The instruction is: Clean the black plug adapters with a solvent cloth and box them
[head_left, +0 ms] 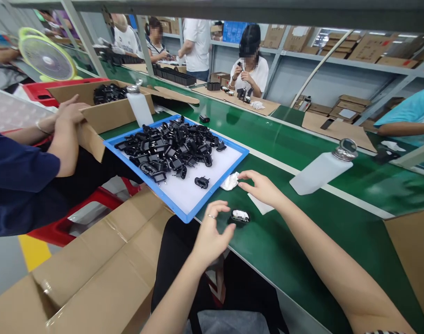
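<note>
My left hand (213,232) is held over the near edge of the green table, its fingers apart and a ring on one of them. Just beside its fingertips stands a small black oval plug housing (239,216) with something white inside its open top. Farther out, my right hand (258,185) reaches with curved, parted fingers to a crumpled white cloth (230,181); whether the fingertips touch it I cannot tell. Under that wrist lies a flat white piece (261,204). A blue-rimmed tray (186,214) holds a heap of black plug adapters (177,146), one lying apart (201,182).
A white dispenser bottle (319,174) stands tilted in view at right, another bottle (140,107) behind the tray. At left a co-worker's hands rest by a cardboard box (107,113) of black parts. Cartons (104,260) sit on the floor at my left; a box (411,246) is at right.
</note>
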`<state>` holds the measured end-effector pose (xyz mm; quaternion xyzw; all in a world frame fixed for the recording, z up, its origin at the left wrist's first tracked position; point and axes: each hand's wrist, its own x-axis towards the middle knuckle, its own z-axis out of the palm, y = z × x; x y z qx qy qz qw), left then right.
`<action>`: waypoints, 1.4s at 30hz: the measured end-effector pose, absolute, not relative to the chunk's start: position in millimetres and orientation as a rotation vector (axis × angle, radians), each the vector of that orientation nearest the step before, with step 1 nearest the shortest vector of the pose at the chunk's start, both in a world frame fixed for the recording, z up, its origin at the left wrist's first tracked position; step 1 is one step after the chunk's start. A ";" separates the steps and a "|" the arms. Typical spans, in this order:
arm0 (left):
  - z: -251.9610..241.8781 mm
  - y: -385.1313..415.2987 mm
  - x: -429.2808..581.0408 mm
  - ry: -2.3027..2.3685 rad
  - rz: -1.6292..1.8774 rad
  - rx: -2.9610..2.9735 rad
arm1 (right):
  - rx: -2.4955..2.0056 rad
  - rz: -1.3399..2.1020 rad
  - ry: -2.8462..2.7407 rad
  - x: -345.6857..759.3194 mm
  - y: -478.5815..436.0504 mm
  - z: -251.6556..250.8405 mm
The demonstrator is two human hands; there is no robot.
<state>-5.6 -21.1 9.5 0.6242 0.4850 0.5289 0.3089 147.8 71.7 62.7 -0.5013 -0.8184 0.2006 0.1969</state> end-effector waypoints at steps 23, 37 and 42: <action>35.0 6.1 -0.8 1.289 1.445 2.462 | -1.204 1.392 -1.642 154.6 16.2 58.4; 32.6 -7.2 -7.7 1.385 0.643 1.961 | -1.260 0.554 -2.180 155.4 -1.6 52.1; 33.1 -7.6 -2.2 1.401 0.646 1.972 | -1.263 0.478 -2.237 153.8 -0.6 45.4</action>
